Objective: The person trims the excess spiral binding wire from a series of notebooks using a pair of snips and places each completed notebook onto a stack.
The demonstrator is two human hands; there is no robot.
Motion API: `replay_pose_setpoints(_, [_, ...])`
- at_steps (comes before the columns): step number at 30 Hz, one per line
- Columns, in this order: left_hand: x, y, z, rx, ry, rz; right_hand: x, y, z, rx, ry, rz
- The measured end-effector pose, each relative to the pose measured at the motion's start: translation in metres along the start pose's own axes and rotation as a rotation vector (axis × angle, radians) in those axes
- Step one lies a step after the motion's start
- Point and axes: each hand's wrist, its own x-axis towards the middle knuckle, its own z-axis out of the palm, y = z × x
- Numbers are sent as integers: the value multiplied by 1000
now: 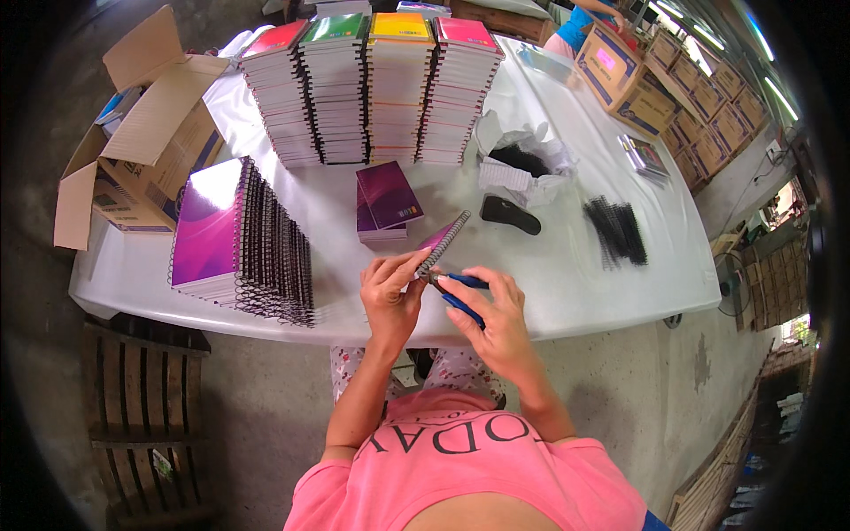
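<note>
Purple notebook [436, 238]: on the near side of the small purple pile [379, 211], a bit right of it; raised, tilted, coil edge up.
Left hand [390, 290]: grasping the notebook by its near end, fingers pressed on the cover.
Right hand [496, 319]: wrapped round blue-handled pliers [466, 311], handles spread; whether they bite, cannot tell.
Coil [455, 232]: dark spiral along the notebook's edge; plier tips at its near end, contact too small to confirm.
Progress, judged: coil looks threaded full length, end work in hand; this copy not finished.
Done, probably: coiled purple stack [208, 243], left of the small pile; whether every coil end is trimmed, cannot tell.
Left, probably: small pile itself, a few copies; their binding not clear from here.
Loose coils [614, 232]: black bunch, well right of the small pile, so coil supply remains.
Paper wrap [509, 181]: right of the small pile, dark bundle inside, likely more coils.
Black object [511, 215]: right of the small pile, sole-shaped, kind unclear.
Tall stacks [398, 97]: beyond the small pile, four bound columns, red, green, yellow, pink; look complete.
Carton [155, 173]: far left of the small pile, flaps up.
</note>
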Motion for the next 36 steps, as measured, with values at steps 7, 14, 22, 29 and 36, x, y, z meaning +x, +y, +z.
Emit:
replay_pose_setpoints(7, [-13,-4,6,56,99,95,-12,4,3,850,-322,488])
replay_pose_setpoints(14, [-1,4,-7,-149,292,-60,-20,56,13,-2,-75,198])
replay_pose_setpoints(22, [-1,48,-54,-321,236,116,-2,97,3,210,85,155])
replay_pose_setpoints(29, [3,79,-101,-261,264,281,58,6,-1,1309,147,-144])
replay_pose_setpoints(36, [39,58,-178,191,695,112,191,-105,3,1541,-66,26])
